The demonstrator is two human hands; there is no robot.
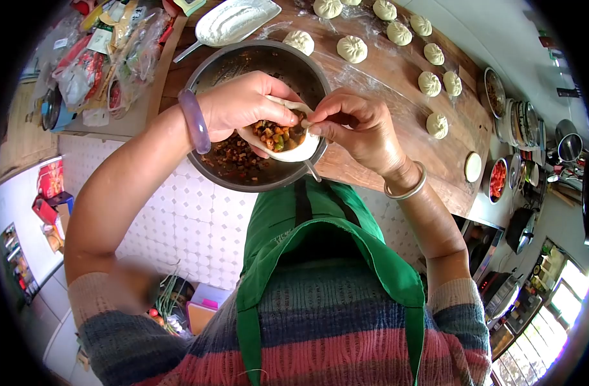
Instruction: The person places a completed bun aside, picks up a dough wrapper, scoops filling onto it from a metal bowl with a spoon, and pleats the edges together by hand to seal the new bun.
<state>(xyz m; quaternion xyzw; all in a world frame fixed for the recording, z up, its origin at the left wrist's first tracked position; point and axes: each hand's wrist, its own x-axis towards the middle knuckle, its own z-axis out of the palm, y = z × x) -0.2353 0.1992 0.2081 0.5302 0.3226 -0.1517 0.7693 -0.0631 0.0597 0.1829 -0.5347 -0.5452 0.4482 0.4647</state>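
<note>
Right now, the dough wrapper [295, 154] sits in your hands over the metal bowl [246, 186], open at the top with chopped filling [278, 136] inside. Your left hand [249, 106] cradles it, thumb at the filling; your right hand [358, 122] pinches its edge between thumb and fingers. More loose filling lies in the bowl below. Beyond, pleated buns [352, 49] stand spaced apart on the wooden surface [387, 103], and a scoop [233, 26] with white powder rests just beside the bowl.

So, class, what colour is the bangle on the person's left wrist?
The bangle is pale purple; it shows in the head view.
</note>
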